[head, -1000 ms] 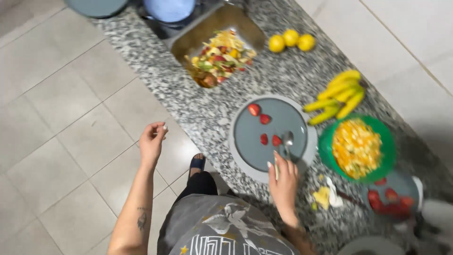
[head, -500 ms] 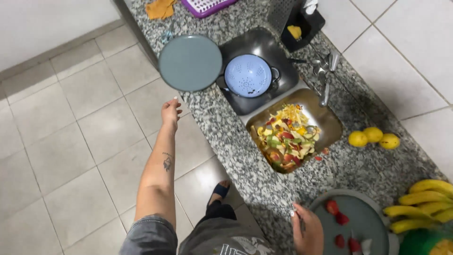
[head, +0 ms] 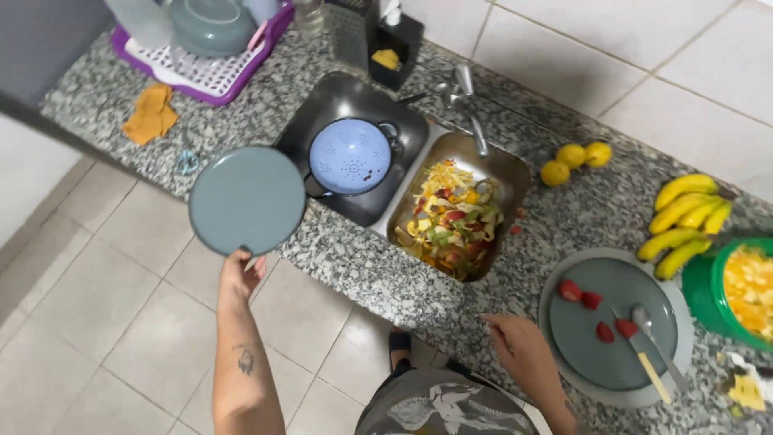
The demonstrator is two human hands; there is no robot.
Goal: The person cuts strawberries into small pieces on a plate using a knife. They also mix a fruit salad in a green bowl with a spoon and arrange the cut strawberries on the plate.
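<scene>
Since earlier frame, grey plate (head: 246, 200) now gripped at lower rim by left hand (head: 240, 274), fingers closed around edge, plate held above counter edge, just left of blue colander (head: 352, 155) in sink (head: 338, 97). Right hand (head: 523, 348) rested on granite counter (head: 362, 270), fingers loosely spread, nothing held; grey tray (head: 616, 326) with strawberry pieces (head: 570, 290) just beyond fingertips.

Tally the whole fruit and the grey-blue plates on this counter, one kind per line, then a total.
Grey-blue plates: 2, one held by the left hand, one near the right hand
Bananas: 5
Round yellow fruits: 3
Total: 10
</scene>
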